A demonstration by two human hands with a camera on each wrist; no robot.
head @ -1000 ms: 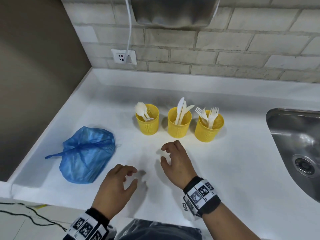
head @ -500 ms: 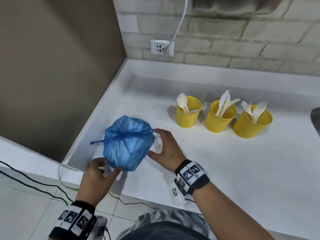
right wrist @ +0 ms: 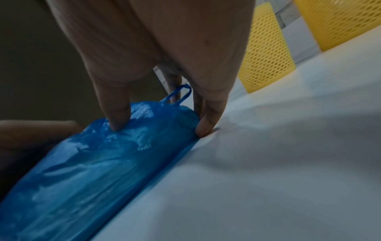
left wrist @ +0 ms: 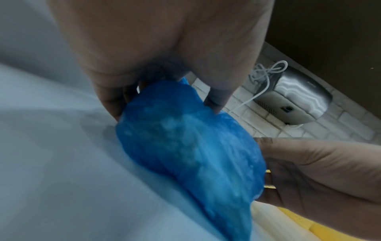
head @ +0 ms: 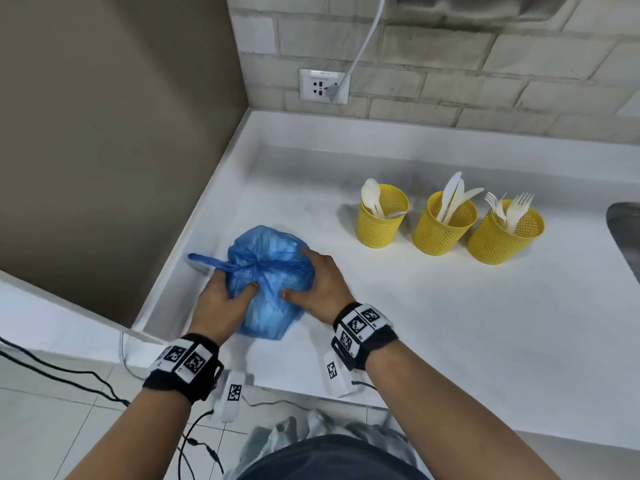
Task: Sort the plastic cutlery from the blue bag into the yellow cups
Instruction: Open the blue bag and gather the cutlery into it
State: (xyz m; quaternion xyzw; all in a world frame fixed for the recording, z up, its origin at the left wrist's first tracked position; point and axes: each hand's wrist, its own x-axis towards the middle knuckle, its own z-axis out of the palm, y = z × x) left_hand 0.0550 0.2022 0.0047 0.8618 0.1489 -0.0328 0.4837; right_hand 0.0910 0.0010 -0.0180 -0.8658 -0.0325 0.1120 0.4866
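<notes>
Both hands are on the blue bag (head: 268, 271), which sits tied shut on the white counter (head: 450, 323) near its left front corner. The left hand (head: 221, 299) curls around the bag's left side, thumb dug into the plastic, and the right hand (head: 322, 285) cups the right side, fingers wrapped over it. Further right stand three yellow cups (head: 445, 225) in a row, holding spoons (head: 372, 197), knives (head: 453, 195) and forks (head: 512, 207).
</notes>
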